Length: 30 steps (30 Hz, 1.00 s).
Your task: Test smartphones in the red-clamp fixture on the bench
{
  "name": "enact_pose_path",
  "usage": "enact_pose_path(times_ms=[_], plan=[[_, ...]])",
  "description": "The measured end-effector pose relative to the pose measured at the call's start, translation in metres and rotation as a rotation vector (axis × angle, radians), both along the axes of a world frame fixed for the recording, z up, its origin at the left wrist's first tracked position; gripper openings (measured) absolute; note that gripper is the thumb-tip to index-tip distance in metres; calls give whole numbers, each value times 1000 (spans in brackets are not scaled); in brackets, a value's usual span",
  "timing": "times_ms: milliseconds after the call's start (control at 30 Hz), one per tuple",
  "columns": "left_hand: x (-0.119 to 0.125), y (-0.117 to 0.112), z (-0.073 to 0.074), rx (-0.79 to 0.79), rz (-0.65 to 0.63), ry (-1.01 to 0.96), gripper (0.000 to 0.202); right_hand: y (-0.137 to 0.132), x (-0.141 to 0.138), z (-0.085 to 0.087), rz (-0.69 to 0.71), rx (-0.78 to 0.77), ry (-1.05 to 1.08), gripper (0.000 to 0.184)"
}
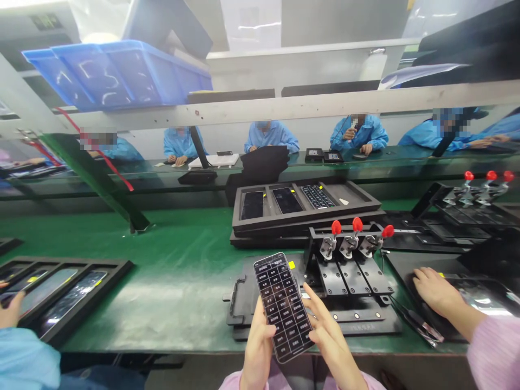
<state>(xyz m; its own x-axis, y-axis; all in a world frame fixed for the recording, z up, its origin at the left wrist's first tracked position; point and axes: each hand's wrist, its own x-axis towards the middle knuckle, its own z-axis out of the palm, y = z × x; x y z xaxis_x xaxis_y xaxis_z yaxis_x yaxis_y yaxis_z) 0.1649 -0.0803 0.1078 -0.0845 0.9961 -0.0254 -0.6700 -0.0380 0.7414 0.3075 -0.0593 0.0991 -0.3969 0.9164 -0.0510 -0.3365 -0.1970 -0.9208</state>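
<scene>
A smartphone point(283, 309) with a grid of dark menu tiles on its lit screen is held upright, slightly tilted, above the table's front edge. My left hand point(259, 341) wraps round its lower left side, the thumb at the screen's edge. On the other side my right hand point(328, 333) touches the phone's lower right edge, its thumb by the screen and its index finger pointing up. A yellow tag point(291, 265) sticks out at the phone's upper right. Just behind the phone stands a black test fixture point(353, 279) with red-tipped toggle clamps point(357, 224).
A foam tray point(306, 216) with several phones sits behind the fixture. Another phone tray point(117, 271) lies at left, beside a co-worker's hand point(14, 311). At right, a neighbour's hand point(439, 292) rests on a black tray. A blue bin point(101, 76) stands on the overhead shelf.
</scene>
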Motion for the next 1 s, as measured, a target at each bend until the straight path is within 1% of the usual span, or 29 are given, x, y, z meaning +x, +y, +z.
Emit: enact_pose_path(times_ms=[233, 300, 367, 433, 467, 533, 600, 667, 800, 833, 900, 1000], plan=[[1, -2, 2, -20, 19, -30, 54, 0, -2, 0, 12, -23, 36, 71], [0, -2, 1, -24, 12, -24, 53, 1, -2, -1, 17, -1, 38, 73], [-2, -2, -1, -37, 25, -12, 53, 1, -2, -3, 17, 42, 15, 69], [-4, -3, -4, -57, 76, -1, 55, -1, -3, -4, 8, 114, -88, 68], [-5, -3, -7, -69, 109, 2, 56, -1, -4, -4, 0, 158, -174, 71], [-7, -4, -12, -90, 162, 4, 61, -2, -8, -5, -14, 257, -366, 83], [-8, -5, -18, -100, 190, 2, 66, -1, -13, -6, -28, 347, -514, 95], [-7, -7, -23, -100, 207, 5, 68, 4, -20, -9, -36, 410, -600, 102], [-12, -9, -28, -90, 254, 40, 71, 22, -30, -11, -28, 490, -661, 105], [-16, -9, -29, -108, 249, 64, 71, 28, -31, -10, -12, 506, -657, 105], [-28, -11, -29, -193, 196, 136, 69, 39, -30, -7, 30, 528, -640, 105], [-46, -18, -29, -339, 108, 261, 58, 50, -25, 1, 76, 538, -644, 104]])
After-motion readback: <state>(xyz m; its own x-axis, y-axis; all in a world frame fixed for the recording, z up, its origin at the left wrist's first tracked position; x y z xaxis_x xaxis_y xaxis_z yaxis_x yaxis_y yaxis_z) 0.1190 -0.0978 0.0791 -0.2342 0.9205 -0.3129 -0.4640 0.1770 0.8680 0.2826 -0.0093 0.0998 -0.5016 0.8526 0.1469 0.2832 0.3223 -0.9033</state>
